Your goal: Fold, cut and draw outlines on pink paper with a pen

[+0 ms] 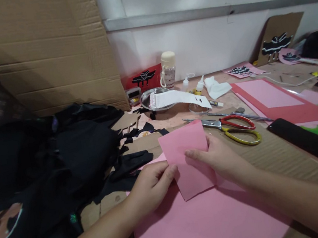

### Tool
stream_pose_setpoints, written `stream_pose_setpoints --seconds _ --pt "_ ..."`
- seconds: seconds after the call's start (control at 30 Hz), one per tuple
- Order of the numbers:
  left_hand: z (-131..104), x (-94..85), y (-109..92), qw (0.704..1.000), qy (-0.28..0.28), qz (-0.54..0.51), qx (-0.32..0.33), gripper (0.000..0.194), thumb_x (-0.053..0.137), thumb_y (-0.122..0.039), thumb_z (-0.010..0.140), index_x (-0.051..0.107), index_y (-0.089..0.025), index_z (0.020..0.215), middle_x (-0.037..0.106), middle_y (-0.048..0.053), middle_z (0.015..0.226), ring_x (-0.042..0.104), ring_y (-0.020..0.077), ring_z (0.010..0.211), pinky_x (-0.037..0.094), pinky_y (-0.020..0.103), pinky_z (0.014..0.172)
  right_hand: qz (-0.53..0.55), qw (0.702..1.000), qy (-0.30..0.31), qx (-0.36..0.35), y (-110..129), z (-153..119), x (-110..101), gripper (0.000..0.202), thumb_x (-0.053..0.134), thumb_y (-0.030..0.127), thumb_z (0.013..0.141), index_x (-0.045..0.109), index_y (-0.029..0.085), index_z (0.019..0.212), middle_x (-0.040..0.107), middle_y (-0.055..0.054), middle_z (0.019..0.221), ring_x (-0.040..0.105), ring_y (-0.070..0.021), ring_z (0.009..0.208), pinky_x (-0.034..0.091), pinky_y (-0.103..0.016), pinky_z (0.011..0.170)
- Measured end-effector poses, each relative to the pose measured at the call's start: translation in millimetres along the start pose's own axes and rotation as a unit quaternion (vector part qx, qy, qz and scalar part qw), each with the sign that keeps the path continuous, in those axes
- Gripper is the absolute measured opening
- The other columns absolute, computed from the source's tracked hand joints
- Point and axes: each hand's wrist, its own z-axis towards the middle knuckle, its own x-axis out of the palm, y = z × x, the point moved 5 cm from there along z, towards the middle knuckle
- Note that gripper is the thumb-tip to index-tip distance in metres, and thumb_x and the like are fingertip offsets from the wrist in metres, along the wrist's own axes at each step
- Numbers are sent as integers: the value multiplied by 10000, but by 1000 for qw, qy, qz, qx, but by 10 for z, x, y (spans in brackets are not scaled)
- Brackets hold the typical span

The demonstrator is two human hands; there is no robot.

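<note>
Between my two hands I hold up a small pink rectangle of paper or card (186,147), tilted a little. My left hand (155,182) grips its left edge, thumb in front and fingers behind. On the right edge, my right hand (210,157) pinches it the same way, with most fingers hidden behind. Beneath lies a larger pink sheet (206,224) on the table. Just beyond my right hand are scissors (223,124) with one red and one yellow handle.
Black fabric (82,147) heaps up on the left before a cardboard panel (51,51). At the back stand a metal dish (144,100), a cream-lidded bottle (169,69) and a small glue bottle (199,86). To the right lie red card (311,109) and a long black object (311,145).
</note>
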Motion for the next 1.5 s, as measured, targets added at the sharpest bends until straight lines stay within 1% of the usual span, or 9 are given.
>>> stream_pose_setpoints --seconds 0.2,0.43,0.57,0.87,1.03,1.13,1.2,1.27,1.5 --pt "-5 -1 16 1000 0 -13 -13 458 489 -472 1047 548 -208 677 555 -10 674 494 152 651 366 273 623 -8 999 -12 29 18 -16 -5 595 1003 464 603 750 174 1057 851 -121 1042 795 -313 959 625 -378 766" --pt "18 6 70 996 -11 -75 -47 566 471 -652 1059 561 -208 720 538 -11 685 462 146 626 388 264 590 89 994 13 54 -17 -63 40 572 997 477 652 713 199 1063 850 -123 1058 817 -335 932 653 -413 740" --pt "26 8 89 993 -8 -98 -61 619 456 -743 1031 554 -214 725 521 -15 657 449 143 591 384 262 557 85 995 19 46 18 -68 34 565 996 372 672 717 207 1135 845 -108 1117 815 -314 978 661 -389 766" --pt "20 3 31 998 15 -57 -17 570 511 -645 1066 569 -202 712 549 -12 705 477 147 652 375 282 630 64 997 4 35 -4 -53 31 570 934 311 757 665 217 1251 826 -92 1187 804 -289 1003 646 -348 750" --pt "3 -20 35 997 -7 -73 -7 560 566 -635 1056 577 -194 712 548 -15 693 472 143 651 374 275 622 78 996 14 37 -32 -56 55 545 914 306 779 652 230 1251 830 -81 1174 801 -297 1016 649 -380 788" --pt "-17 -75 40 991 -48 -122 -8 519 582 -683 1036 715 -182 1034 642 12 836 528 151 708 437 261 646 66 997 18 34 -11 -66 49 549 919 303 765 662 223 1244 825 -93 1219 800 -304 1031 648 -394 812" --pt "-27 -117 34 984 -69 -164 -12 630 603 -720 1014 654 -216 1388 687 28 950 575 159 761 496 263 691 49 998 21 31 21 -79 37 558 919 307 762 672 221 1255 825 -95 1236 799 -304 1055 645 -387 821" --pt "-29 -150 19 976 -80 -201 -17 773 653 -739 978 539 -260 1574 704 31 989 607 163 795 536 271 734 29 999 25 31 52 -93 23 577 930 317 745 682 220 1257 829 -96 1233 801 -304 1049 645 -381 808" --pt "-19 -187 -23 961 -84 -262 -20 703 793 -667 918 644 -342 1522 691 6 968 608 140 825 570 268 793 -9 998 60 19 81 -115 14 513 942 324 728 724 227 1182 854 -78 1151 819 -295 980 659 -375 767"
